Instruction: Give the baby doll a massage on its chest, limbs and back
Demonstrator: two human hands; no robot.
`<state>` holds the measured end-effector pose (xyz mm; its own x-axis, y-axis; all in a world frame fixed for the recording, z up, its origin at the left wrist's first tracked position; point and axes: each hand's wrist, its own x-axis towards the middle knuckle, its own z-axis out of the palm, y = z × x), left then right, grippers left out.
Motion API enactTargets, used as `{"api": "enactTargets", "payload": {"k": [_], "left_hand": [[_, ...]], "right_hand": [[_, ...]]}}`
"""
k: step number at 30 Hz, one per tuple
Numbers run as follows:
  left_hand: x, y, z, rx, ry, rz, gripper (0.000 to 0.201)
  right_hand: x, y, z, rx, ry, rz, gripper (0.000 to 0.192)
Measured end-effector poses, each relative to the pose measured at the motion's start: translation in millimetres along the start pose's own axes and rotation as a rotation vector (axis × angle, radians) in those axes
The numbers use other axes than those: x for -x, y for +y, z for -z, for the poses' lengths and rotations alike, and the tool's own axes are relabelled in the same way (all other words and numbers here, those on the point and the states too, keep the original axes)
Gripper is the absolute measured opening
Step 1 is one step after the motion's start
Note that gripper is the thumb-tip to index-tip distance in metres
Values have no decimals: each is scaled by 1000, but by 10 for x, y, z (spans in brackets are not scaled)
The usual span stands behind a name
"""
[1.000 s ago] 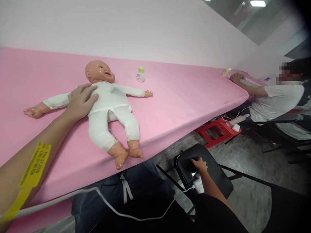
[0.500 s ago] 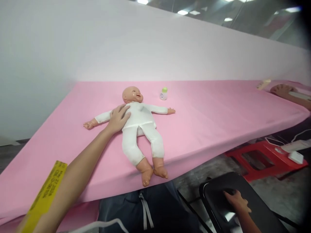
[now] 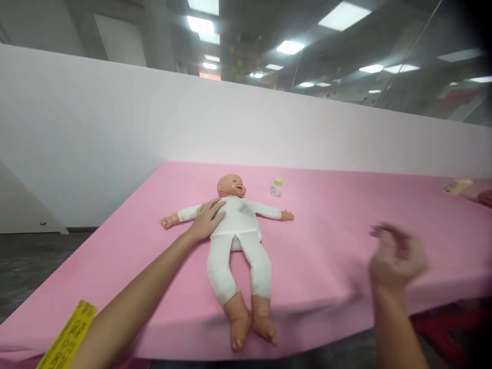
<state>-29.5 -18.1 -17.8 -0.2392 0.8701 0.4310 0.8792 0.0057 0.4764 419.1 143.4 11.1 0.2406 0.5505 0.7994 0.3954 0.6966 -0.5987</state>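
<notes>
A baby doll (image 3: 239, 218) with a bare head and a white cloth body lies on its back, arms spread and feet toward the front edge. My left hand (image 3: 208, 219) rests with fingers outstretched on its chest and shoulder, holding nothing. Over the right part of the table my right hand (image 3: 397, 259) is raised, blurred by motion, its fingers curled together. A small dark shape shows at its fingertips, too smeared to name. Just beyond the doll's outstretched arm stands a small baby bottle (image 3: 275, 188) with a green cap.
The pink-covered table (image 3: 319, 256) meets a white partition (image 3: 269, 128) at the back. A cream-coloured object (image 3: 458, 186) lies at the far right, near part of another person's hand (image 3: 486, 198). Something red (image 3: 446, 333) sits below the table at right.
My right hand has risen from the black chair to above the table. My left hand stays on the doll. The view has tilted upward; the doll and bottle keep their places.
</notes>
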Motion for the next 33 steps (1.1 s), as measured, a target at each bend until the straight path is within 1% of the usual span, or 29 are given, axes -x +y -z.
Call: {"api": "enactTargets", "payload": {"k": [1,2,3,5,6,7,8,9,11,12,16,19,23,26,27,29,33], "left_hand": [[9,-9,11,14,-4,-2,51],[19,-18,22,27,-3,1,51],[31,-24,33,38,-10,4,51],[66,-18,56,50,-31,11,52],[90,-2,67,54,-43,16,52],[119,23,75,61,-50,23,52],[150,54,80,73,-54,24,51],[182,89,81,86,-64,1,50],[240,155,73,136,-116,-53,50],[263,181,69,164,-137,-53,52],[293,208,80,197,-219,-73,60],[282,180,106,185,-225,-51,61],[265,149,111,174,-223,-42,59],[253,130,94,181,-193,-30,57],[249,124,91,181,-180,-28,57],[246,117,92,177,-169,-50,60],[262,134,118,166,-191,-160,65]], "right_hand": [[15,-249,-369,-109,-90,52,25],[71,-477,-726,-218,-253,101,21],[158,-672,-1061,-311,-457,146,21],[376,-940,-1625,-439,-781,246,30],[487,-1010,-1838,-479,-925,311,39],[589,-1044,-2000,-509,-1032,340,48],[678,-1047,-2114,-523,-1110,343,53],[753,-1029,-2182,-528,-1172,335,56],[860,-965,-2214,-532,-1258,313,59],[895,-934,-2196,-530,-1293,307,61],[941,-880,-2104,-520,-1370,286,68],[937,-852,-2124,-493,-1368,233,65],[949,-714,-2203,-436,-1306,86,64],[966,-610,-2226,-414,-1284,1,66],[972,-592,-2225,-417,-1277,-3,66],[983,-587,-2211,-450,-1262,33,64],[981,-672,-2151,-552,-1261,189,61]]}}
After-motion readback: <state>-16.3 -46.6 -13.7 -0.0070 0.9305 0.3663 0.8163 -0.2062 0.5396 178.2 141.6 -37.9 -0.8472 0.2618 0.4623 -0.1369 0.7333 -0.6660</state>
